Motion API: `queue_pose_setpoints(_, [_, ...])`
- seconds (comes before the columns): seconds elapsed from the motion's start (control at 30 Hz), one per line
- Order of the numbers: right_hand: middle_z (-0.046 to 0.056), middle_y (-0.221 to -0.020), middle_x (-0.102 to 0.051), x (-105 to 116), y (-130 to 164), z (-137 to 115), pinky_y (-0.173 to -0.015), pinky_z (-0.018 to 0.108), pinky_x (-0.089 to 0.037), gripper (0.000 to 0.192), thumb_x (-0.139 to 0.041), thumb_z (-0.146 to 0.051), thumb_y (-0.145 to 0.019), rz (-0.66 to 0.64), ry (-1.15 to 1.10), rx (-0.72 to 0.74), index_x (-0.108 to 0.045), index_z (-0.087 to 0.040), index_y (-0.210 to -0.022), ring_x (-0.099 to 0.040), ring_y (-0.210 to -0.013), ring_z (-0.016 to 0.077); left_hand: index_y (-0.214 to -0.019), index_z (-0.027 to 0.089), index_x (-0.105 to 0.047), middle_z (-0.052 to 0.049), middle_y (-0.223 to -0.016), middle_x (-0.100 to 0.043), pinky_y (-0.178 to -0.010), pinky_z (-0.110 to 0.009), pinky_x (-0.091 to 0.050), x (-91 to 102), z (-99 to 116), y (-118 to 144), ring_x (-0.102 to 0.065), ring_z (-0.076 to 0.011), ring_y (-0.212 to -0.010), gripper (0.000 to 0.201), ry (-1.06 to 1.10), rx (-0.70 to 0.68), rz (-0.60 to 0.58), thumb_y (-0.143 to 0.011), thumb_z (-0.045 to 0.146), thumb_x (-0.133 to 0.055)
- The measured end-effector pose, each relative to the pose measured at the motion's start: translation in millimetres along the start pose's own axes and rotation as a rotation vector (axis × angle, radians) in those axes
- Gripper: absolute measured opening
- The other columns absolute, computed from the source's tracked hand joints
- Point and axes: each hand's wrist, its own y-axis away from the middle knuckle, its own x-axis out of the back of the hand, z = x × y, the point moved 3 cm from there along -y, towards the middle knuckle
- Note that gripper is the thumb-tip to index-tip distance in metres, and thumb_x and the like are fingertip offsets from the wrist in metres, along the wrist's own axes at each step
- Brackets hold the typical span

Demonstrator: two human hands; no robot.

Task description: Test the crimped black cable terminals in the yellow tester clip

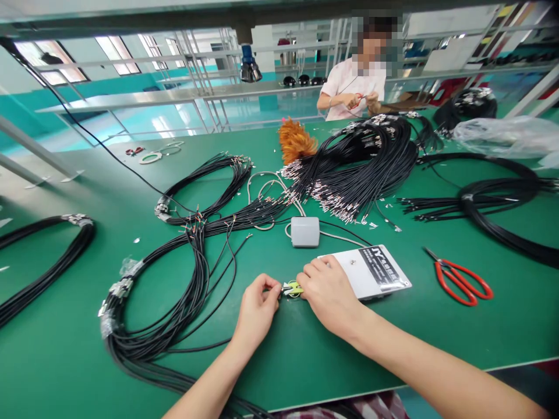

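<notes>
Near the middle of the green table, my left hand [258,305] is closed in a pinch on the end of a black cable [205,350]. My right hand [329,291] is closed, its fingertips against a small yellow-green clip-like piece [294,288] at the left side of a white box [349,269] with a dark label. Something small and whitish shows between the two hands, too small to make out. A bundle of black cables [187,302], tied with clear wrap, loops to the left of my left hand.
Red-handled scissors [465,282] lie at the right. A grey foot-pedal-like unit [305,231] sits behind the white box. Beyond are a large cable pile [367,157], an orange fluffy bunch [297,141] and a plastic bag [506,137]. Across the table a person [353,87] holds a red-handled tool.
</notes>
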Motion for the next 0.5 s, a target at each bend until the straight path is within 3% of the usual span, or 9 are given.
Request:
queue_pose_setpoints(0.2, [0.004,-0.079,-0.067,-1.9,-0.6,-1.9,-0.077,0.038,-0.03,0.008,-0.072,-0.015,-0.077,0.006,-0.014,-0.01,-0.064,-0.017,-0.079,-0.059,-0.083,0.0225,-0.069,0.021,-0.049,0.01,-0.048,-0.036,-0.039,-0.019,-0.02,-0.6,1.8,-0.2,-0.033,-0.0079,-0.04,0.022,-0.098,-0.038,-0.003,-0.079,0.039,-0.058])
queue_pose_setpoints(0.33, [0.003,-0.09,-0.07,6.5,4.7,2.1,-0.086,0.04,-0.031,0.016,-0.076,-0.027,-0.079,0.036,-0.053,0.01,-0.065,-0.019,-0.086,-0.061,-0.092,0.0224,-0.07,0.021,-0.049,0.009,-0.05,-0.039,-0.042,-0.021,-0.023,1.1,5.1,1.7,-0.036,-0.0102,-0.043,0.019,-0.196,-0.084,-0.008,-0.082,0.035,-0.053])
queue_pose_setpoints(0.4, [0.001,-0.1,-0.072,15.5,18.7,10.7,-0.091,0.04,-0.031,0.018,-0.073,-0.03,-0.083,0.137,-0.119,-0.003,-0.064,-0.02,-0.095,-0.061,-0.099,0.0213,-0.071,0.021,-0.052,0.006,-0.055,-0.046,-0.046,-0.022,-0.027,2.7,8.0,3.8,-0.041,-0.012,-0.048,0.017,-0.247,-0.122,-0.006,-0.083,0.033,-0.052])
queue_pose_setpoints(0.5, [0.001,-0.11,-0.072,25.5,57.2,28.1,-0.094,0.038,-0.034,0.017,-0.062,-0.019,-0.091,0.405,-0.219,-0.112,-0.06,-0.022,-0.108,-0.061,-0.105,0.0193,-0.073,0.02,-0.055,0.001,-0.066,-0.056,-0.054,-0.024,-0.034,4.6,10.8,6.5,-0.049,-0.015,-0.058,0.016,-0.297,-0.168,-0.008,-0.084,0.032,-0.052])
